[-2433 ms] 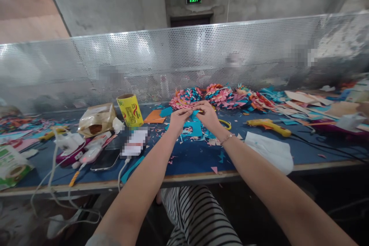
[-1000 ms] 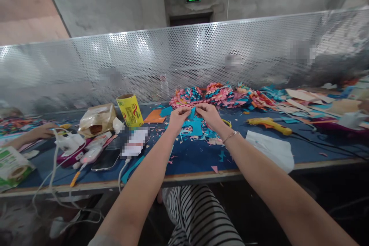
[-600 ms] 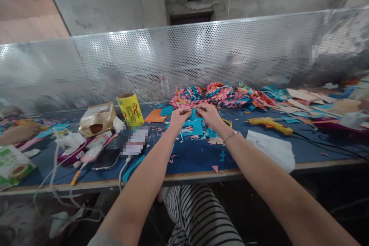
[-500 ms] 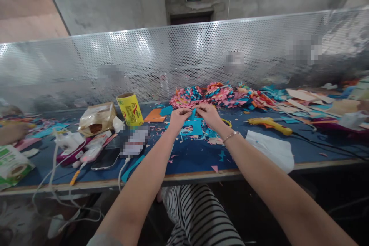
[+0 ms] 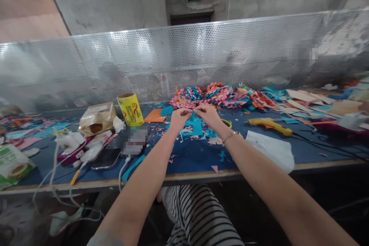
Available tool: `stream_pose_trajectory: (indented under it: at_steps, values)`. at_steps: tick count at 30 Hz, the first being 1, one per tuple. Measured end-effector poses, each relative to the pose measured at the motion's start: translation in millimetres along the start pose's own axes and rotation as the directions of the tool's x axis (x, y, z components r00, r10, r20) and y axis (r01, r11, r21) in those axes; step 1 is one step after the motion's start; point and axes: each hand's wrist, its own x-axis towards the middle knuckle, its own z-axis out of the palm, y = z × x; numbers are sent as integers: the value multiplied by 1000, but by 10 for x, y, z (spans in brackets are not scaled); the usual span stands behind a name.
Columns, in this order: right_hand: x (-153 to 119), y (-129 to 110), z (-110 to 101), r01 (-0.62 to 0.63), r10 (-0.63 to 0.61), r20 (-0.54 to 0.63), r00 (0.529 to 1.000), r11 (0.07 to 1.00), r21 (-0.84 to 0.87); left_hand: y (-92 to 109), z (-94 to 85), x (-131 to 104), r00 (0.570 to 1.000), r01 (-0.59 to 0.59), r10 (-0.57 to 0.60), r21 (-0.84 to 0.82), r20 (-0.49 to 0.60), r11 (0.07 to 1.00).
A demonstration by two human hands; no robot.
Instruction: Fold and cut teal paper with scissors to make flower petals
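Near the middle of the blue table, my left hand (image 5: 180, 117) and my right hand (image 5: 208, 115) meet fingertip to fingertip. Both are pinched on a small blue paper piece (image 5: 194, 115), mostly hidden by the fingers. Just below them a larger blue paper sheet (image 5: 196, 128) lies among small coloured scraps. Right behind my hands sit clusters of folded pink, blue and orange paper (image 5: 187, 97).
A yellow glue gun (image 5: 271, 125) and a white sheet (image 5: 271, 150) lie to the right. Leftward are a yellow tube (image 5: 130, 110), a plastic-wrapped package (image 5: 98, 118), a phone (image 5: 106, 159) and cables. Behind stands a perforated metal screen (image 5: 184, 54).
The fingertips have shifted slightly, and less of the blue paper shows between them. At the far left edge, a brown shape over the scraps has gone.
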Motion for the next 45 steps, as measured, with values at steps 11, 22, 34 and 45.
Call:
stream_pose_trajectory:
  at_steps: [11,22,34,45]
  values:
    - [4,93,1,85,-88,-2,996,969,-234,-58,-455,-63,856,464,-108,658,-506,593]
    - [10,135,22,97,-99,3,995,969,-228,-121,-346,-10,946,158,99,709,-308,687]
    - [29,101,-5,37,-37,1,999,998,54,-111,-19,-11,998,-50,45,146,43,988]
    - [27,69,-3,12,-15,26,1000,994,109,-37,-41,-11,980,193,-197,-150,-10,970]
